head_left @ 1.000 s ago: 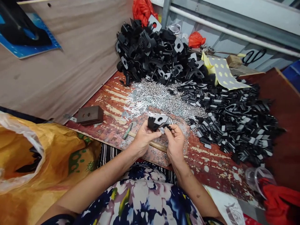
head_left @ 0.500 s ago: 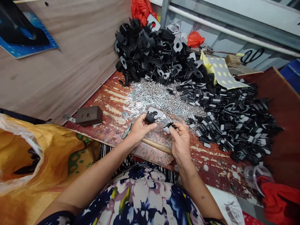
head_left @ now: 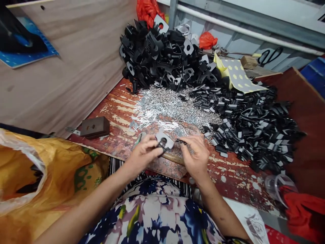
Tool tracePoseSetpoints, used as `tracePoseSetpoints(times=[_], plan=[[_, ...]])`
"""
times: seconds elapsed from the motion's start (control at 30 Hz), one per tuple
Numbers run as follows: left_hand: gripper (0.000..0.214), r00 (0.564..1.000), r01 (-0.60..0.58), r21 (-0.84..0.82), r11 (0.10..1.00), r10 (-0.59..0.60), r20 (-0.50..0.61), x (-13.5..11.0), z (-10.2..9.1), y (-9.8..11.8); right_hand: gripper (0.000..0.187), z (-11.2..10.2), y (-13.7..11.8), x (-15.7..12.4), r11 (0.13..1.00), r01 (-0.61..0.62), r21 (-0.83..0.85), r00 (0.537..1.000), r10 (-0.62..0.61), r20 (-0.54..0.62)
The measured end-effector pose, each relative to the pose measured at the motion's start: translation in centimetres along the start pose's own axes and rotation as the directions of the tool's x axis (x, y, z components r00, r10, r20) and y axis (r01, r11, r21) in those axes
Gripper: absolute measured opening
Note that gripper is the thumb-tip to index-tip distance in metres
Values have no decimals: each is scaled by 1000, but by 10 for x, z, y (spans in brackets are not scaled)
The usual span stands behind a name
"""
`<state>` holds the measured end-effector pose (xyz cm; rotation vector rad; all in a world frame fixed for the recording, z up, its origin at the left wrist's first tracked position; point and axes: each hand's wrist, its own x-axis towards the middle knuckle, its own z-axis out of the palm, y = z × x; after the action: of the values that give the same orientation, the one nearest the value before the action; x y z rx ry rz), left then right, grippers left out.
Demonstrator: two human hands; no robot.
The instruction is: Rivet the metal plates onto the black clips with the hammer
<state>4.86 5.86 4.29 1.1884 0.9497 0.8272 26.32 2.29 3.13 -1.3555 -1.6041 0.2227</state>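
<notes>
My left hand (head_left: 144, 150) pinches a black plastic clip part with a grey pad (head_left: 165, 139) that has a round hole in it. Close by on the right, my right hand (head_left: 195, 152) grips a small black plastic piece (head_left: 180, 141) between thumb and fingers, mostly covered by them. A small gap separates the two parts. Under both hands lies a wooden-handled tool (head_left: 174, 159) on a speckled slab (head_left: 167, 169). Just beyond them spreads a heap of thin metal pins (head_left: 157, 110) and small springs (head_left: 203, 115).
Behind the pins rises a tall pile of black clip parts (head_left: 162, 57). Smaller black pieces (head_left: 256, 128) are heaped at the right. A brown block (head_left: 95, 127) sits at the left, above a yellow bag (head_left: 63, 173). Scissors (head_left: 270, 56) lie at the back right, a clear plastic tub (head_left: 275, 186) nearer.
My left hand has moved down and left, tilting its clip part so the grey pad faces up. My right hand has shifted slightly, still gripping the small piece. The camera view has turned a little.
</notes>
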Motion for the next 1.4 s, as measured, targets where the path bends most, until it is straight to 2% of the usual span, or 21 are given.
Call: tracePoseSetpoints(times=[0.1, 0.17, 0.3, 0.47, 0.6, 0.67, 0.73, 0.8, 0.87, 0.9, 0.97, 1.0, 1.07, 1.13, 1.2, 1.3, 1.4], plan=[[21, 995, 93, -228, 969, -86, 44, -17, 18, -6, 30, 14, -13, -1, 999, 51, 11, 996, -52, 67], [22, 993, 115, -308, 944, -100, 62, -19, 23, -9, 31, 22, -17, -4, 998, 49, 31, 996, -51, 79], [25, 992, 112, -327, 938, -89, 84, -17, 21, -8, 31, 31, -18, -12, 998, 48, 51, 997, -51, 63], [28, 992, 117, -336, 934, -93, 88, -17, 18, -9, 31, 32, -23, -16, 996, 26, 91, 999, -29, 27], [31, 983, 173, -379, 909, -136, 122, -18, 12, -18, 35, 32, -28, -20, 991, 18, 136, 995, -32, 99], [31, 980, 194, -376, 906, -159, 123, -18, 8, -24, 35, 33, -28, -25, 979, -42, 198, 984, 6, 176], [31, 983, 185, -329, 926, -168, 80, -20, 4, -28, 32, 34, -28, -31, 943, -174, 283, 957, 95, 274], [30, 987, 160, -244, 956, -160, 21, -21, 1, -29, 29, 33, -26, -34, 875, -325, 359, 905, 178, 386], [28, 991, 131, -143, 981, -134, -12, -24, -1, -26, 32, 29, -22, -33, 824, -403, 398, 852, 178, 493], [27, 993, 119, -98, 988, -121, -12, -25, -2, -24, 34, 26, -20, -30, 827, -406, 390, 825, 148, 545], [22, 995, 99, -49, 994, -99, -9, -28, -6, -21, 35, 17, -12, -20, 892, -332, 307, 798, 92, 596], [20, 995, 93, -49, 994, -94, -22, -30, -8, -21, 34, 12, -6, -14, 939, -261, 226, 808, 85, 584], [16, 992, 88, -82, 993, -95, -84, -32, -13, -23, 28, 4, 7, 0, 996, -90, -16, 876, 86, 475], [14, 983, 89, -113, 990, -106, -150, -35, -16, -27, 19, 1, 21, 11, 961, 53, -271, 932, 50, 359], [13, 978, 98, -110, 989, -116, -171, -37, -18, -31, 12, 5, 32, 18, 881, 154, -448, 941, 7, 338], [11, 984, 66, -26, 998, -69, -162, -40, -18, -33, 18, 17, 40, 23, 793, 231, -564, 932, -14, 362], [9, 986, -48, 185, 981, 76, -145, -43, -18, -31, 17, 23, 36, 26, 791, 218, -571, 925, 18, 379]])
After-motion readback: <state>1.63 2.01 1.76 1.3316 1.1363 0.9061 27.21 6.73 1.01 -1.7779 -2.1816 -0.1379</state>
